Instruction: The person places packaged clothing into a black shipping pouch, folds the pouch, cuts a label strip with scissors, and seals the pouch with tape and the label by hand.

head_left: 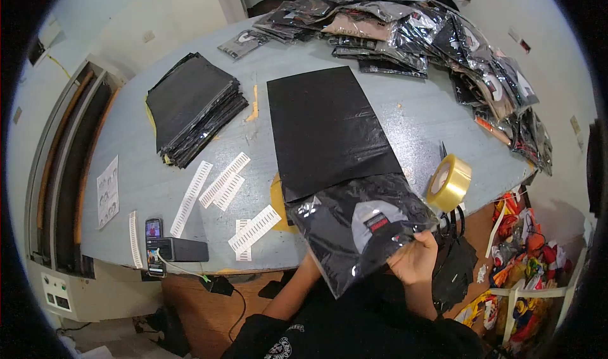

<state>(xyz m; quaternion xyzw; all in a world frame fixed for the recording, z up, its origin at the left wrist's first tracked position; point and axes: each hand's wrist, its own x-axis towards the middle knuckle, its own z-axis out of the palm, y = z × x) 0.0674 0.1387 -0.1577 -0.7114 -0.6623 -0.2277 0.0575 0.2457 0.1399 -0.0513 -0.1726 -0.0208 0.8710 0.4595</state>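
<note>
A folded black garment in a clear plastic bag (329, 223), with a grey neck and a dark label showing, tilts over the table's near edge. My right hand (415, 258) is closed on its lower right side, thumb on top. Under the bag's left side is my left hand (308, 269); its fingers are hidden behind the bag. Just beyond, a flat black plastic mailer (329, 125) lies on the table, meeting the bagged garment's far edge.
A pile of black mailers (193, 102) lies left, bagged garments (405, 26) at the back right. A tape roll (449, 183) stands at the right edge. Label strips (191, 197), a phone (154, 229) and a dark box (183, 250) are near left.
</note>
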